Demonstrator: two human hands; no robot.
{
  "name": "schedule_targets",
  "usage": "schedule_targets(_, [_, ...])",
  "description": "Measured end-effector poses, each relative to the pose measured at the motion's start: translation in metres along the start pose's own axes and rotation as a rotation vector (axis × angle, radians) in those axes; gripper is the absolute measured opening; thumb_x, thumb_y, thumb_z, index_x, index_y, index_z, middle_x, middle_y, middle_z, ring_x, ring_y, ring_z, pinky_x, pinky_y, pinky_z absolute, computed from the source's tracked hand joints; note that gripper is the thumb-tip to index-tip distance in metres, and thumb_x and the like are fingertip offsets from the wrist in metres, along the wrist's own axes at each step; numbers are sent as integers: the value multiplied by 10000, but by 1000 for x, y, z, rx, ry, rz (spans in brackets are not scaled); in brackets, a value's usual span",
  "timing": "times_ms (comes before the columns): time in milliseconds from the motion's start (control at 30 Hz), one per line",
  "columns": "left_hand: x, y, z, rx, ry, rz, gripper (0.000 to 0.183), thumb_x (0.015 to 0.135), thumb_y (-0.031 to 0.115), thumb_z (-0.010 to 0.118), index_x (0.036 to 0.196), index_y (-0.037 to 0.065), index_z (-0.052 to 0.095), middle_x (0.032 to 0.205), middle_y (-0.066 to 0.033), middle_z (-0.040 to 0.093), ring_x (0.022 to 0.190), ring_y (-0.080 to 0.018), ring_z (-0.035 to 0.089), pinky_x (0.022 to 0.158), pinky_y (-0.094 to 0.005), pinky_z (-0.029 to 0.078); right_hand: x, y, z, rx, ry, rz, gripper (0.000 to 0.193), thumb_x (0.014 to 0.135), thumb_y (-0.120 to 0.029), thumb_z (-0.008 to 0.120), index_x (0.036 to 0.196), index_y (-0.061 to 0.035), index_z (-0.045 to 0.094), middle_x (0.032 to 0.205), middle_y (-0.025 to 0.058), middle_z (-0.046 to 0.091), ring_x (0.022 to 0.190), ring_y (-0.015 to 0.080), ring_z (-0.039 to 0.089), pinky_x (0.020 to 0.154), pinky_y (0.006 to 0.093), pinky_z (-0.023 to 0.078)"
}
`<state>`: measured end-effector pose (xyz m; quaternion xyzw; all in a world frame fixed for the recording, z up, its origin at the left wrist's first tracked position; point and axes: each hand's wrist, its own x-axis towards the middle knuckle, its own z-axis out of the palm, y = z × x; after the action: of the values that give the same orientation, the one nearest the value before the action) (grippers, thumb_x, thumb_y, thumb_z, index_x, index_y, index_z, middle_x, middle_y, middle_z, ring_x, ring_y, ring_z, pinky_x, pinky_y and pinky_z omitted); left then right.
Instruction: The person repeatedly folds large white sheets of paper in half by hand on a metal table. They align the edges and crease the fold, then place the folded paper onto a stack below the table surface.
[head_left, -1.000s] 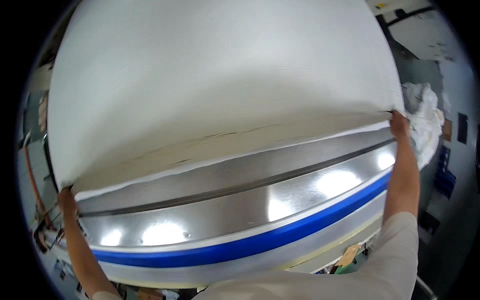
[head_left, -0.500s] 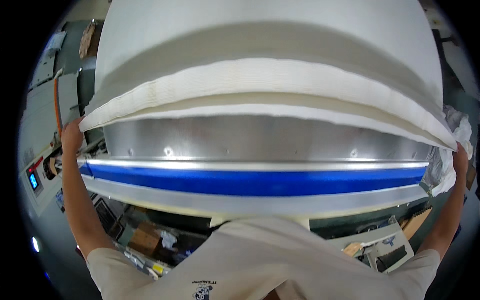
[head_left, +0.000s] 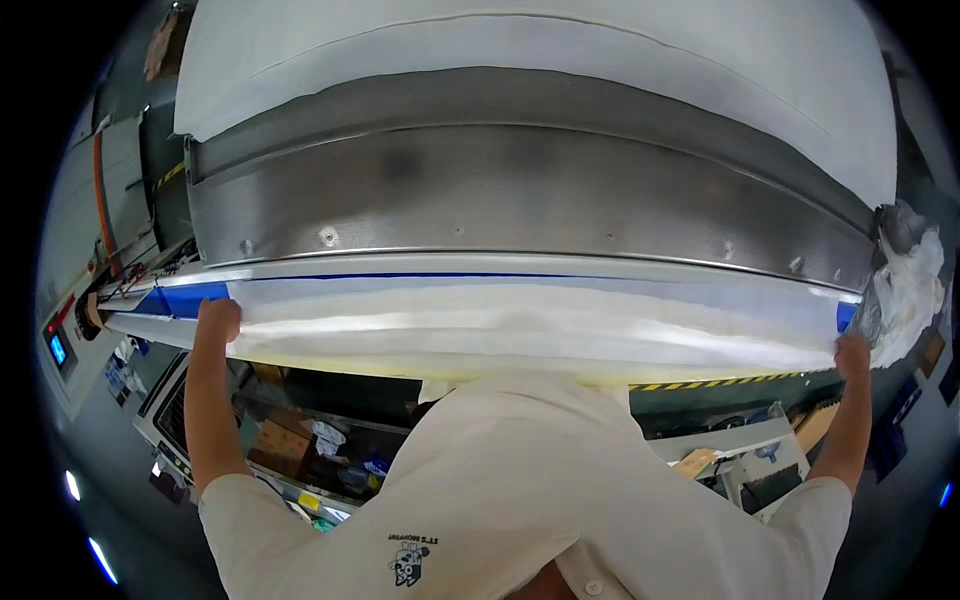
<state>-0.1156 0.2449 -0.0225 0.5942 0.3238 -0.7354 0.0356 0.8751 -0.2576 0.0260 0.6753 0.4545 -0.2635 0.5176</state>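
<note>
A long band of white fabric (head_left: 530, 325) stretches from side to side in front of my body, covering most of a blue strip (head_left: 180, 300) that still shows at both ends. My left hand (head_left: 219, 320) is closed on the fabric's left end. At the opposite end my right hand (head_left: 853, 355) grips the fabric beside the crumpled plastic sheeting. Fingertips of both hands are partly hidden. Beyond the band lies a bare metal plate (head_left: 520, 190) with small screws along its near edge. Farther back, white material (head_left: 540, 45) spreads over a wide surface.
Crumpled clear and white plastic (head_left: 908, 285) hangs at the right end. To the left is a machine panel with a lit screen (head_left: 57, 348). Below the front edge are a cardboard box (head_left: 280, 445), shelf clutter and a light-coloured frame (head_left: 760, 455).
Both hands have come down toward my body, pulling the white fabric off the metal plate and over the blue strip. More of the plate now shows.
</note>
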Motion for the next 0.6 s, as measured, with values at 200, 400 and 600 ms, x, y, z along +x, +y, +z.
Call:
schedule_targets(200, [45,5,29,-186,210,-174,298,895,251,456,1002,121,701,1081,-101,666,1034,-284,617,966,-531,353,11,12,55,-241,-112,61,246,880,-209,496,811,-38,659,869,160,639,857,321,607,756,437,485])
schedule_targets(400, [18,-23,4,-659,302,-699,297,919,192,405,1057,98,650,1096,-137,648,1068,-314,601,882,-438,461,26,-14,65,82,-24,81,165,806,-121,544,924,-33,617,937,219,600,894,394,575,777,487,452])
schedule_targets(600, [62,-13,31,-949,695,-518,454,751,172,683,1193,138,584,1052,-130,657,930,-309,633,764,-402,500,32,-32,44,291,-261,37,416,644,-202,639,1020,-25,627,1048,219,616,971,376,586,844,425,483])
